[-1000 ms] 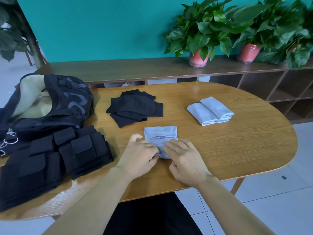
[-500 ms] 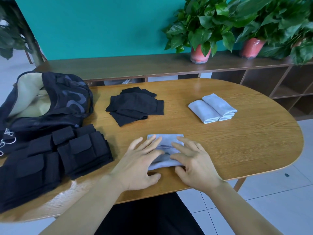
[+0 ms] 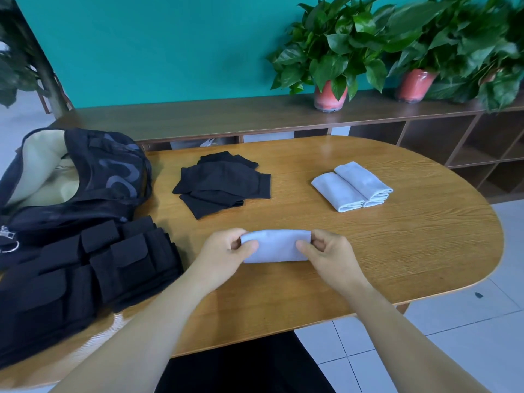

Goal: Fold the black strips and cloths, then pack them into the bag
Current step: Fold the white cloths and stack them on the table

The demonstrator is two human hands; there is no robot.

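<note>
Wooden table (image 3: 397,251): both hands pinch folded cloth (image 3: 276,246).

Two potted plants (image 3: 330,63) on wooden shelf (image 3: 198,117), teal wall (image 3: 156,46) behind

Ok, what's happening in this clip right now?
A person is folding cloths at a wooden table. The left hand and right hand each pinch an end of a folded pale cloth. Two folded pale cloths and a black pile lie beyond; the open bag sits left.
</note>
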